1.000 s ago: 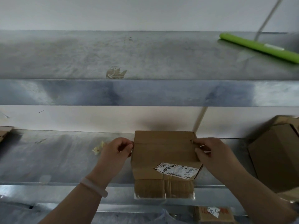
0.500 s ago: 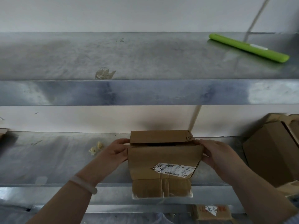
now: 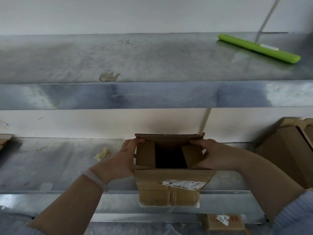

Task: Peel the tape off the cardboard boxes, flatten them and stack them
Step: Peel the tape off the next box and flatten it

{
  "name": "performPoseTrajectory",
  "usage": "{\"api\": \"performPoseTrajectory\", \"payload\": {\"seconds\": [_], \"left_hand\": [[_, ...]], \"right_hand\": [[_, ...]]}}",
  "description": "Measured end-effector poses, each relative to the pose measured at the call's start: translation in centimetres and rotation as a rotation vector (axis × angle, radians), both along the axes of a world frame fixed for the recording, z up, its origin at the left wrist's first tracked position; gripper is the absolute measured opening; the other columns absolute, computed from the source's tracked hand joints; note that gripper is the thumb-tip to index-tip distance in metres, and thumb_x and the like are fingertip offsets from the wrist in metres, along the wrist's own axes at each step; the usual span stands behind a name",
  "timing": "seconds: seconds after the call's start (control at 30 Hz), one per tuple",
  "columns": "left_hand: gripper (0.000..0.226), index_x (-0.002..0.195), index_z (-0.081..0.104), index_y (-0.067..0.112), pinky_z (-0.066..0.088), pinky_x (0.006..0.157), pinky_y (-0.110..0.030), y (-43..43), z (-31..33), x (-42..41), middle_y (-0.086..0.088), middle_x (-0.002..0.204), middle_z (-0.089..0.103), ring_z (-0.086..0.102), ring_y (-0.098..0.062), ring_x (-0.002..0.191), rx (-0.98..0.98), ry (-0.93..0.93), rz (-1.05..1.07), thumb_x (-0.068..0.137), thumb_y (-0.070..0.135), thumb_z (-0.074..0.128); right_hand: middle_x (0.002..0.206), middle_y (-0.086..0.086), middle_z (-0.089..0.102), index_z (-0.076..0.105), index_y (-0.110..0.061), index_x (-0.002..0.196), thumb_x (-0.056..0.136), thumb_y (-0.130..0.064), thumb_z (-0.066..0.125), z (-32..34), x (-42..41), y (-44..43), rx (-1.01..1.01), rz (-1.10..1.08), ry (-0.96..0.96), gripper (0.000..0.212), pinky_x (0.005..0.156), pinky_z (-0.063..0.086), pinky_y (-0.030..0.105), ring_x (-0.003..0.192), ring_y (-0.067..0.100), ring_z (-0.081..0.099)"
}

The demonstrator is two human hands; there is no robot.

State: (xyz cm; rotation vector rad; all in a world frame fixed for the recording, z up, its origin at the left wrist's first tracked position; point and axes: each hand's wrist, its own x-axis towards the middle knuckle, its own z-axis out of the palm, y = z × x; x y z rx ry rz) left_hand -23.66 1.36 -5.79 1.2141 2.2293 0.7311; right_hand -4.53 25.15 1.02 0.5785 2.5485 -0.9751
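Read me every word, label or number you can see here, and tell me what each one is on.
White shipping label on the open brown cardboard box: print too blurred to read.
White sticker on the lower brown cardboard box: handwritten digits, perhaps "8301", not certain.
Red print beside that sticker: too blurred to read.
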Motion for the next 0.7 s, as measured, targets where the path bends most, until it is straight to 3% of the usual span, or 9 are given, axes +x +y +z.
{"api": "performPoseTrajectory", "payload": {"seconds": [0.1,0.17,0.23,0.33,0.4,0.57,0.63,0.7], "left_hand": [[0.097,0.144,0.009,0.027,0.054,0.073,-0.020,0.7,-0.1,-0.1,-0.001,0.136,0.020,0.057,-0.015,0.094,-0.078,0.098,0.013,0.077,0.019,0.079],[0.095,0.142,0.010,0.027,0.054,0.069,-0.021,0.9,-0.4,-0.2,-0.006,0.135,0.023,0.057,-0.014,0.087,-0.075,0.147,0.018,0.076,0.009,0.075],[0.092,0.139,0.018,0.028,0.051,0.067,-0.015,0.9,-0.4,0.0,-0.004,0.133,0.026,0.053,-0.009,0.089,-0.025,0.117,0.047,0.073,0.012,0.080],[0.087,0.123,0.033,0.038,0.050,0.072,-0.013,0.9,0.9,1.2,0.005,0.124,0.033,0.051,-0.009,0.098,0.109,-0.064,0.163,0.055,0.062,0.082],[0.082,0.111,0.036,0.044,0.051,0.075,-0.019,0.8,1.6,1.9,0.008,0.122,0.035,0.051,-0.010,0.101,0.146,-0.136,0.202,0.046,0.078,0.072],[0.070,0.111,0.032,0.033,0.040,0.067,-0.015,1.2,2.5,3.1,0.008,0.120,0.032,0.046,-0.012,0.102,0.056,-0.034,0.295,0.064,0.053,0.081],[0.062,0.112,0.031,0.030,0.044,0.066,-0.018,1.2,2.8,3.6,0.007,0.120,0.033,0.049,-0.014,0.099,0.025,-0.029,0.304,0.073,0.040,0.078],[0.046,0.112,0.035,0.029,0.055,0.070,-0.029,0.5,3.1,3.9,0.004,0.123,0.041,0.057,-0.018,0.096,0.112,-0.213,0.291,0.082,0.021,0.070]], "right_hand": [[0.137,-0.001,0.037,0.027,-0.032,0.150,0.078,-0.053,0.073,0.4,-0.8,-0.7,0.146,0.005,-0.080,0.088,0.094,0.040,0.022,0.117,0.016,0.047],[0.136,0.001,0.039,0.034,-0.031,0.146,0.075,-0.061,0.072,0.3,-1.2,-1.1,0.188,-0.041,-0.074,0.086,0.093,0.043,0.024,0.116,0.018,0.048],[0.131,0.000,0.043,0.043,-0.033,0.138,0.070,-0.070,0.069,-0.2,-1.2,-1.1,0.188,-0.099,-0.038,0.082,0.093,0.047,0.029,0.110,0.017,0.052],[0.124,-0.002,0.044,0.044,-0.035,0.131,0.069,-0.077,0.063,-0.5,-0.7,-1.0,0.138,-0.166,0.000,0.077,0.092,0.049,0.033,0.105,0.016,0.053],[0.123,-0.003,0.042,0.041,-0.035,0.132,0.069,-0.078,0.062,-0.6,-0.1,-1.3,0.124,-0.195,0.009,0.078,0.093,0.049,0.034,0.107,0.016,0.051],[0.124,-0.004,0.043,0.033,-0.031,0.135,0.072,-0.068,0.069,-0.6,0.9,-1.9,0.074,-0.255,0.059,0.082,0.079,0.056,0.031,0.102,0.014,0.054],[0.118,-0.003,0.048,0.033,-0.030,0.127,0.082,-0.049,0.070,-0.2,1.4,-1.9,-0.038,-0.287,0.079,0.061,0.069,0.059,0.027,0.095,0.014,0.059],[0.112,0.000,0.053,0.040,-0.027,0.117,0.090,-0.026,0.063,0.3,2.1,-1.6,-0.148,-0.328,0.119,0.035,0.062,0.056,0.022,0.090,0.016,0.061]]}}
